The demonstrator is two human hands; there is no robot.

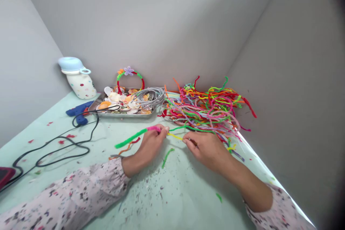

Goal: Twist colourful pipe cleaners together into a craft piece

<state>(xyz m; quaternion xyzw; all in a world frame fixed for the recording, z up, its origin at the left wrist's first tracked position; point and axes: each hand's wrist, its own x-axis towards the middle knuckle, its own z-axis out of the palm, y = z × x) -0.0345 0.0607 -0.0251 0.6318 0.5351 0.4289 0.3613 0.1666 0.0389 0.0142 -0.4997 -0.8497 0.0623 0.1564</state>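
Note:
My left hand (pixel 156 140) pinches a fuzzy wrapped strip, green at its far left end and pink near my fingers; the green-and-pink strip (pixel 132 138) sticks out to the left. A thin yellow pipe cleaner (pixel 175 136) stretches between my two hands. Its other end sits in the pinched fingers of my right hand (pixel 203 147). Just behind, a green pipe cleaner (pixel 195 128) runs toward the pile. Beneath my left hand lies an orange and red pipe cleaner (pixel 128 146), and a short green piece (pixel 167 158) rests between my forearms.
A tangled pile of pipe cleaners (pixel 205 109) lies at the back right. Shells fill a metal tray (pixel 124 115), with coiled wire and a flowered headband (pixel 142 79) on it. A blue glue gun (pixel 81 112) with a black cord and a tilted bottle (pixel 81 82) are at left.

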